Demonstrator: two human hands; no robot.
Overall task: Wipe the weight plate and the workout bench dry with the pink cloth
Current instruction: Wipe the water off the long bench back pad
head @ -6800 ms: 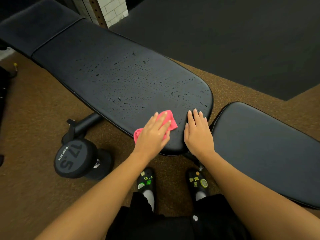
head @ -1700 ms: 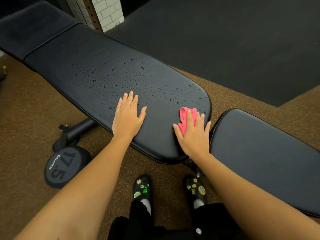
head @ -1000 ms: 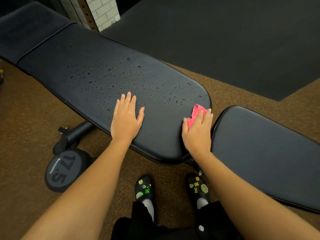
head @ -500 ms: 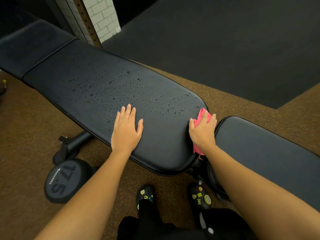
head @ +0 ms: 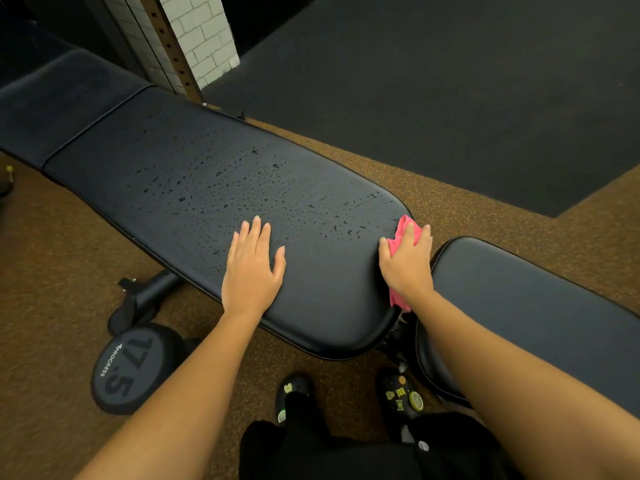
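The black workout bench's long back pad (head: 207,188) runs from upper left to centre, with water drops across its middle and far side. My right hand (head: 407,265) presses the pink cloth (head: 403,230) against the pad's rounded right end, at the gap beside the seat pad (head: 519,306); cloth pokes out above my fingers and hangs below my wrist. My left hand (head: 252,271) lies flat, fingers spread, on the pad's near edge. A round dark weight marked 17.5 (head: 130,368) sits on the floor at lower left.
The bench's black foot tube (head: 145,299) sticks out beneath the pad above the weight. A brick column and a perforated rack upright (head: 173,46) stand behind the bench. Black mat (head: 450,81) covers the far floor, brown flooring (head: 52,271) the near. My shoes (head: 398,396) are below.
The cloth passed from my left hand to my right. My right hand slid it from the pad's near right corner onto the rounded end by the gap. My left hand stays flat.
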